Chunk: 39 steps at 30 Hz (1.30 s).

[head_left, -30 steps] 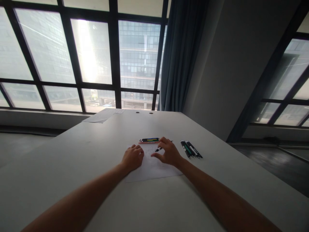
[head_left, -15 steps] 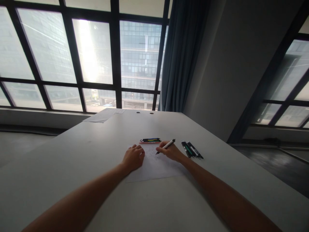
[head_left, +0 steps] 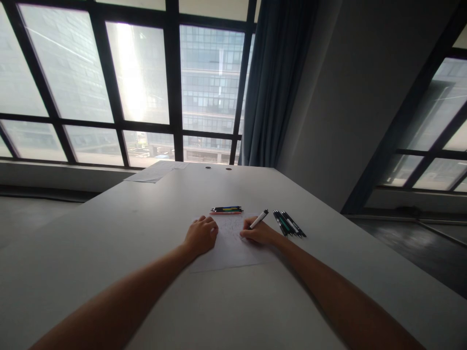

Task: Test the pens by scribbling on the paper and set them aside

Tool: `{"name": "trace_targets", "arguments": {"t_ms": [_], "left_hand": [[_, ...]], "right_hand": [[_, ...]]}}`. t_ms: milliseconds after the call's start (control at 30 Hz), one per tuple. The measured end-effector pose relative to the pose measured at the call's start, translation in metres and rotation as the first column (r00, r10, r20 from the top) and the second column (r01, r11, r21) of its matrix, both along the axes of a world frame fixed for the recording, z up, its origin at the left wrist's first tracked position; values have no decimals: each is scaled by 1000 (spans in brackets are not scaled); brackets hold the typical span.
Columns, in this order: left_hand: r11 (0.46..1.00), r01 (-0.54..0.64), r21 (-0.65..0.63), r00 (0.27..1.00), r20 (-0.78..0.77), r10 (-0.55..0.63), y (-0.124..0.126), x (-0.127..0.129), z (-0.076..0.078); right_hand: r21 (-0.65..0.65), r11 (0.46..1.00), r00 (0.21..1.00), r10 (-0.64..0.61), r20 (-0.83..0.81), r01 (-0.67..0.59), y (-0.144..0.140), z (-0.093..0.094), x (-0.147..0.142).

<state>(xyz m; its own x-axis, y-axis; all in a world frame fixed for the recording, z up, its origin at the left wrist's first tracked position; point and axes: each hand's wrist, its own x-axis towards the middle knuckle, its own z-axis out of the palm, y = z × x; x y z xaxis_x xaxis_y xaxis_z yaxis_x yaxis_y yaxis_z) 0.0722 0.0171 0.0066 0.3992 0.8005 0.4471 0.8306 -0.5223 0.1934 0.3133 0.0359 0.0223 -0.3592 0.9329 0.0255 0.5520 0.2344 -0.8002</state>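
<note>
My right hand (head_left: 259,230) is closed on a white-and-black pen (head_left: 259,219), its upper end leaning up to the right. The pen's tip is hidden behind my fingers, low over the white sheet of paper (head_left: 228,257). Small dark writing, too fine to read, covers the upper part of the sheet. On the sheet's left side rests my left hand (head_left: 200,234), its fingers curled in loosely and nothing seen in them. Just beyond the paper lies a row of several pens (head_left: 226,210), among them blue, yellow and pinkish ones.
To the right of my right wrist lies a second group of several dark pens (head_left: 289,223), one with green. More sheets of paper (head_left: 153,173) sit at the far left of the white table (head_left: 175,311). Two round dark spots mark its far end, near the window and a blue curtain (head_left: 279,92).
My right hand has shifted slightly right over the paper, and the pen stands somewhat steeper. Its tip was visible before and is now hidden. My left hand stays in place.
</note>
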Motion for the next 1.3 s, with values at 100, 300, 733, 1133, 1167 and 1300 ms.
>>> {"name": "trace_targets", "arguments": {"t_ms": [100,300,733,1133,1167,1300], "left_hand": [[1000,-3,-9,1000,-10,3,-1,0,1],[1000,-5,-15,1000,-11,5,-2,0,3],[917,319,238,945,-7,-327,-1,-3,4],[773,565,287,809,-8,-588,2,-1,0],[761,582,287,796,-9,-605,2,-1,0],[710,642,290,746,-22,-666,4,-2,-3]], "right_hand": [[17,1000,1000,-3,19,3,-2,3,-1],[8,1000,1000,10,24,-10,-1,2,-1],[583,796,966,-248,69,163,5,2,-6],[223,957,919,-88,-383,184,-1,-4,-29],[208,962,917,-84,-391,176,-2,-6,-31],[163,973,901,-80,-426,164,-6,-7,-39]]}}
